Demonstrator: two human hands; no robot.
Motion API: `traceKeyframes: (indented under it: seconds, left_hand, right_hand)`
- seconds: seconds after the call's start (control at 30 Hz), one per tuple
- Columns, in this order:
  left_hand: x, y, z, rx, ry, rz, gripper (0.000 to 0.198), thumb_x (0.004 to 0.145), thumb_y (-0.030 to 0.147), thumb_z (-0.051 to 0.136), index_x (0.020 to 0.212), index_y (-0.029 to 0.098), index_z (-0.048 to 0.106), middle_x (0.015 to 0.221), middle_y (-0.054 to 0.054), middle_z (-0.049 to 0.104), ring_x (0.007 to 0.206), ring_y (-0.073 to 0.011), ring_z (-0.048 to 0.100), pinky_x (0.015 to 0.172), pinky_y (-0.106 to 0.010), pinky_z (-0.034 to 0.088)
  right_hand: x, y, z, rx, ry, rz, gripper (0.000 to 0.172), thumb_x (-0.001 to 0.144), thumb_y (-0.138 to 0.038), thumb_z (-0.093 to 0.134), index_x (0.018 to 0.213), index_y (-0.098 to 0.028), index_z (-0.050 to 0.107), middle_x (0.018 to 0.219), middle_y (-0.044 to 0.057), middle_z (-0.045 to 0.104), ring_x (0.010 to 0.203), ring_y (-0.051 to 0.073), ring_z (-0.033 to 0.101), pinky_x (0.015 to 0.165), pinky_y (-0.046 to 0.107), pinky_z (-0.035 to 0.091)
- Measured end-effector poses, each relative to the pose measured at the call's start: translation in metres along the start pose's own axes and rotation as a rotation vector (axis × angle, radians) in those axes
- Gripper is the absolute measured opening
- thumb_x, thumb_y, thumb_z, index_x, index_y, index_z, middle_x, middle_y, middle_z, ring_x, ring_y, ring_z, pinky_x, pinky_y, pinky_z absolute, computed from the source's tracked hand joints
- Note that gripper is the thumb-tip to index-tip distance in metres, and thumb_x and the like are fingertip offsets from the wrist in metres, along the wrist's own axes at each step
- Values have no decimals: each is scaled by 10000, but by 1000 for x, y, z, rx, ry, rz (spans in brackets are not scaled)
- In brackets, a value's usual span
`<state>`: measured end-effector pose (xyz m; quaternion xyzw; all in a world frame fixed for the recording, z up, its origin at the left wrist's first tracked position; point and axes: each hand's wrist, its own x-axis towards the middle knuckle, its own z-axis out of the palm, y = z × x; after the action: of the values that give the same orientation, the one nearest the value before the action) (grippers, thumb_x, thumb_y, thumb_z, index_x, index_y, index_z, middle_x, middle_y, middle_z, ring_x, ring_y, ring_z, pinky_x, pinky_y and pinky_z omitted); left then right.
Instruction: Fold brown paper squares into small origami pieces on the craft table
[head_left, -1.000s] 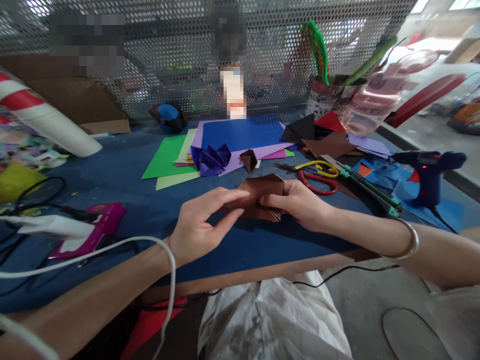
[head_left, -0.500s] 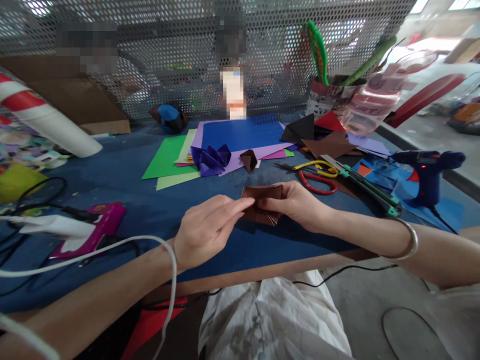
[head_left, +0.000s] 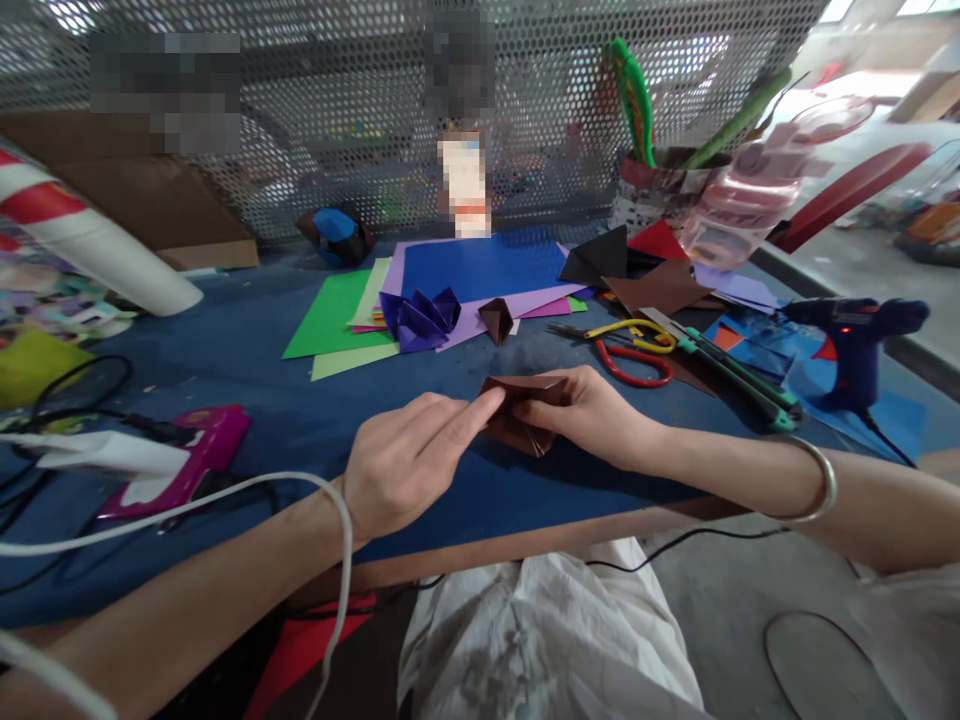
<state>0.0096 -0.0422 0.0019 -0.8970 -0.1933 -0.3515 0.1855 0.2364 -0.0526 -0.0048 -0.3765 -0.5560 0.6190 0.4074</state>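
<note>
A folded piece of brown paper [head_left: 517, 425], partly opened into layers, is held just above the blue table near its front edge. My right hand [head_left: 604, 415] pinches its right side, thumb in front. On the paper's left side, my left hand [head_left: 409, 455] has its fingers closed together on the upper left corner; the thumb is mostly hidden. Beyond the hands lie a small folded brown paper piece [head_left: 497, 322] and a purple-blue folded paper shape [head_left: 421, 318].
Coloured paper sheets [head_left: 480, 270] lie behind. Right of them are scissors [head_left: 634, 350], a green utility knife [head_left: 739, 385], a blue glue gun [head_left: 855, 335] and a pink bottle [head_left: 742, 205]. A magenta power strip [head_left: 225, 440] sits left; a white cable [head_left: 349, 560] crosses my left forearm.
The brown paper has tilted and shifted slightly to the left in my fingers. My left index finger now lies straighter along its upper left corner. My right hand keeps its pinch.
</note>
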Motion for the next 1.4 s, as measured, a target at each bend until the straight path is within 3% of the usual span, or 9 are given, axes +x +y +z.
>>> traceKeyframes:
  seconds: [0.13,0.23,0.33,0.43,0.6,1.03,1.17,1.4]
  left_hand:
    - [1,2,2,-49,-57,-93,508,951,86,633,1438,192,537,996,-63,749,832,-180,715,816,-291,593]
    - [3,4,2,-180,-79,-194,447,960,91,631,1388,207,569,1029,-44,722,913,-162,709,890,-266,581]
    - [4,6,1,-253,-93,-258,420,958,68,624,1353,206,587,1047,-32,713,957,-151,706,909,-251,569]
    - [3,6,1,-272,-77,-276,387,958,66,624,1317,211,611,1062,-31,723,946,-149,710,895,-259,572]
    - [2,4,3,-245,-51,-248,316,948,60,642,1237,188,641,1020,-29,730,898,-143,703,850,-257,571]
    - [5,-2,4,-95,7,-69,253,899,39,674,1125,152,687,860,-48,685,738,-182,604,669,-326,515]
    - [4,-2,4,-121,26,-78,312,890,-1,657,1172,132,667,885,-57,680,765,-185,610,682,-327,505]
    - [4,0,3,-162,35,-59,282,887,-23,625,1115,137,670,886,-66,669,794,-196,611,711,-341,517]
  right_hand:
    - [1,1,-1,-14,39,6,226,784,-366,731,852,-150,732,622,-29,600,558,89,522,551,238,471]
    - [2,0,-1,-42,34,4,225,789,-380,721,745,-164,678,607,-26,589,556,91,518,546,239,464]
    - [1,-2,-1,-59,13,-5,247,810,-393,707,727,-166,656,603,-27,578,560,89,513,547,234,450]
    - [-1,-3,0,-55,-7,-12,241,821,-388,716,835,-148,697,603,-34,572,554,85,503,543,227,439]
    - [-2,-3,1,-32,-42,-25,337,853,-298,668,1148,-142,716,640,-45,590,561,81,497,549,214,429]
    - [-1,-1,0,-67,-58,1,273,829,-295,649,1038,-127,697,676,-35,616,575,88,534,560,228,455]
    - [-2,-3,0,-53,-66,16,168,824,-279,650,918,-141,669,639,-44,599,563,83,534,543,221,439]
    - [-2,-1,0,-31,-63,29,190,798,-286,688,934,-158,655,706,-33,652,606,96,600,555,224,477]
